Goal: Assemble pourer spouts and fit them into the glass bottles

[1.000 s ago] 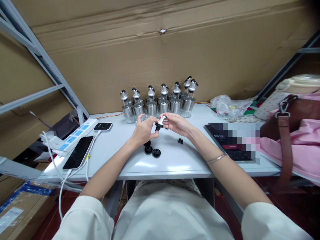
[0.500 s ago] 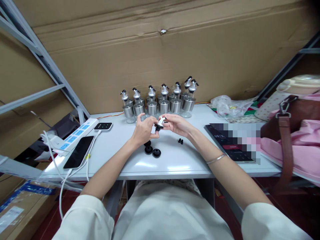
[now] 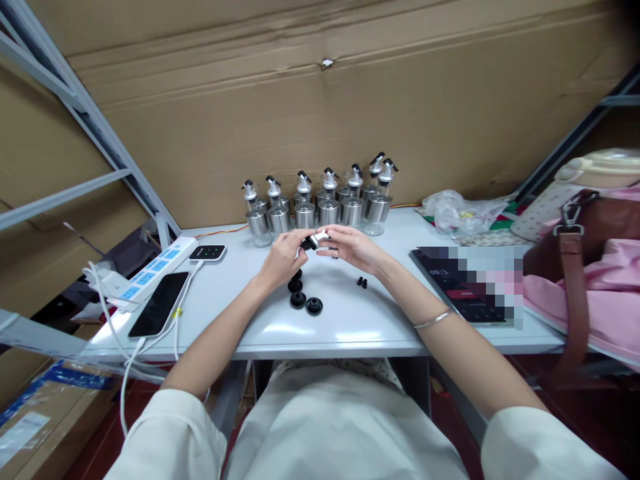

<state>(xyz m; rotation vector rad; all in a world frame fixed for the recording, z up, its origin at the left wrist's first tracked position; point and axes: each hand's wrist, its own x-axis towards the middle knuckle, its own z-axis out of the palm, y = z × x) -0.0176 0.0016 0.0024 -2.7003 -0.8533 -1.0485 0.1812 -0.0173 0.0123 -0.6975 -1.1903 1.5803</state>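
Observation:
Between my two hands is a pour spout (image 3: 319,237), silver-white at the top with a black ribbed stopper (image 3: 307,244) at its base. My left hand (image 3: 284,257) is closed on the black stopper end. The fingers of my right hand (image 3: 356,248) grip the silver end, partly hiding it. Just below my left hand lie several black round caps (image 3: 314,306). A pair of small black plugs (image 3: 362,283) rests under my right wrist. Behind my hands stand several glass bottles with steel sleeves (image 3: 329,212), many with matching spouts fitted.
A power strip (image 3: 153,272), a phone (image 3: 159,304) and a small white-edged device (image 3: 207,253) with cables are on the left. To the right lie a tablet (image 3: 450,280), a plastic bag (image 3: 455,212) and a pink and brown bag (image 3: 575,287). Cardboard (image 3: 320,120) stands behind.
The spout has tipped from upright to nearly sideways, its black stopper now pointing left. My left fingers have closed around the stopper end, and more of the black caps shows.

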